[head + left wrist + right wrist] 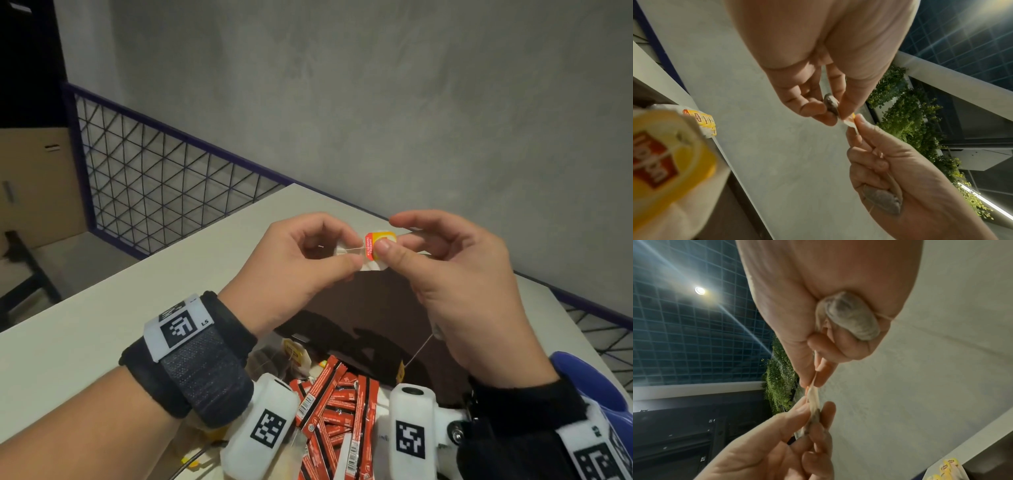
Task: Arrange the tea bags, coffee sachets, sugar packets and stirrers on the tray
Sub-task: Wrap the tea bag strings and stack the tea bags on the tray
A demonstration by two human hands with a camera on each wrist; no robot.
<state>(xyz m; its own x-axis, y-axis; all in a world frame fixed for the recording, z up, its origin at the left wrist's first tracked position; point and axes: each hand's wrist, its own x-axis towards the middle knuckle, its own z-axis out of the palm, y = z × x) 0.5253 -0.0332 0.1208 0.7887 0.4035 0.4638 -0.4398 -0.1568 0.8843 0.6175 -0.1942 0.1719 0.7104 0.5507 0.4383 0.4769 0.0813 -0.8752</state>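
The left hand (pixel 294 263) is pinching a tea bag (pixel 830 104) between thumb and fingertips, seemingly to steady it. The right hand (pixel 455 274) is pinching its yellow tag (pixel 380 244), likely untangling the string, with a second tea bag (pixel 852 316) tucked in the palm. Below, the brown tray (pixel 383 308) is lying beside red sachets (pixel 337 407).

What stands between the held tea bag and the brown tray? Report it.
Nothing visible does. The left hand and right hand pinch the tea bag above a bare stretch of the brown tray; the red sachets lie nearer the person, aside.
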